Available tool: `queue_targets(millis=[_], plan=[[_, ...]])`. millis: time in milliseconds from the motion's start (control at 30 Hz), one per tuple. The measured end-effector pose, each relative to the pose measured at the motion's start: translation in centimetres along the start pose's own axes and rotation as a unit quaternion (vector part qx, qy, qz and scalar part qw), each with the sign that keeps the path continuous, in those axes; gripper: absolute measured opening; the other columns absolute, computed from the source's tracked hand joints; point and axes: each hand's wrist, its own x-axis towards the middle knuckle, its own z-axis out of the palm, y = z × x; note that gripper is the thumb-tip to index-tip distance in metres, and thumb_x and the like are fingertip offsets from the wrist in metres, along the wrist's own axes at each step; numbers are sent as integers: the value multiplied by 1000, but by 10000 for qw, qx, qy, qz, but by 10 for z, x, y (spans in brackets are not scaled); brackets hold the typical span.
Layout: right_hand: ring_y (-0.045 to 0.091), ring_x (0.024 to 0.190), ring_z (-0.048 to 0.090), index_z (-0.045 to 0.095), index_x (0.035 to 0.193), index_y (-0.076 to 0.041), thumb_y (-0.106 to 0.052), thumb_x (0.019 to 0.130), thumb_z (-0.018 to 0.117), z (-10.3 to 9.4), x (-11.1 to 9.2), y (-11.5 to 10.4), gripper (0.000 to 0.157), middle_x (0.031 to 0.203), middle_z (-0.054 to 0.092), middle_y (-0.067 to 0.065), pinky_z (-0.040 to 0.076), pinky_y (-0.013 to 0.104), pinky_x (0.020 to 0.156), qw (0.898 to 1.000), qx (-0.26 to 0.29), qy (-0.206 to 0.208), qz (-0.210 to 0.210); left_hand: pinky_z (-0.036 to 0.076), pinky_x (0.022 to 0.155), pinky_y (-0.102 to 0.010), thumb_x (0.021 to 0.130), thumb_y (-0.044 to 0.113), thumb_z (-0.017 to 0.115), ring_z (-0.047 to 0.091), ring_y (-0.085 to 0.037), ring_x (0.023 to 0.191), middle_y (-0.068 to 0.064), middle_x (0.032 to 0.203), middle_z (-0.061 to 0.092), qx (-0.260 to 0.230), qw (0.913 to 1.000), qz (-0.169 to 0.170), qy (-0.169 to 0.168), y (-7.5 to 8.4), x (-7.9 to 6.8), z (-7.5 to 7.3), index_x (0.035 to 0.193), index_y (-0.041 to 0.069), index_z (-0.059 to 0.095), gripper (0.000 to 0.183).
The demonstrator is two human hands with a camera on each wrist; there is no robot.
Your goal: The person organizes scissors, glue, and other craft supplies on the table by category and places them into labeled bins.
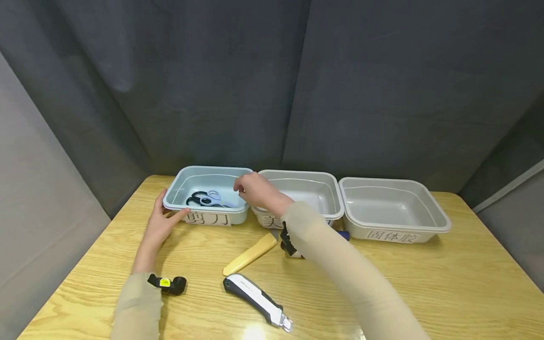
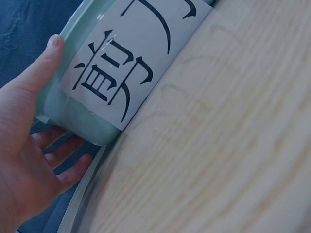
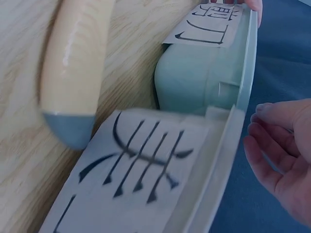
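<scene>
My left hand (image 1: 158, 224) grips the left front corner of a light blue bin (image 1: 218, 217), thumb on the front rim, other fingers along the side. Inside lie black-handled scissors (image 1: 193, 198) and lavender-handled scissors (image 1: 212, 200), overlapping. My right hand (image 1: 259, 190) hovers over the bin's right end, beside the middle grey bin (image 1: 325, 177). Its fingers (image 3: 272, 145) are loosely bent, with nothing visible between them. In the left wrist view, a paper label (image 2: 109, 73) with handwritten characters covers the blue bin's front.
Another grey bin (image 1: 395, 184) stands at the right. Nearer lie a yellow handle-shaped tool (image 1: 250, 254) with a grey end and a white-and-black utility knife (image 1: 255, 300). A blue-ended object (image 1: 343, 234) is partly hidden by my right arm. Dark curtain (image 1: 272, 85) hangs behind.
</scene>
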Motion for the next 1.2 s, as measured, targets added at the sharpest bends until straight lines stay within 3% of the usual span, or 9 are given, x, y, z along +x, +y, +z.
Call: queue_targets(millis=[233,533,833,1200], plan=[[15,90,61,69,100,-8,-5,84,57,-8,-13,8,20,96,68,4,49,28,79,10000,22,-81,-19,26,104,-51,80,37,68,33,-35,124,-16,148,22,18,10000,93,11,0,1,0,148,17,2,97],[15,81,60,71,92,-6,-1,80,59,-19,-37,24,18,88,68,4,50,26,73,9984,-54,331,-466,25,105,-52,80,36,69,31,-35,125,-16,148,22,-31,10000,81,37,2,3,0,148,17,3,96],[14,76,61,70,93,-5,-1,80,60,-25,-61,34,18,88,68,5,50,26,68,9982,80,295,-522,25,105,-51,80,35,68,31,-35,125,-17,148,21,-106,9999,93,-25,2,1,-1,148,19,0,97],[12,68,59,70,94,-9,-7,80,64,-22,-91,34,15,85,66,3,47,19,60,9971,48,455,-615,25,104,-51,81,35,68,31,-35,125,-17,148,21,-111,9999,78,-33,1,0,-1,148,19,0,96]])
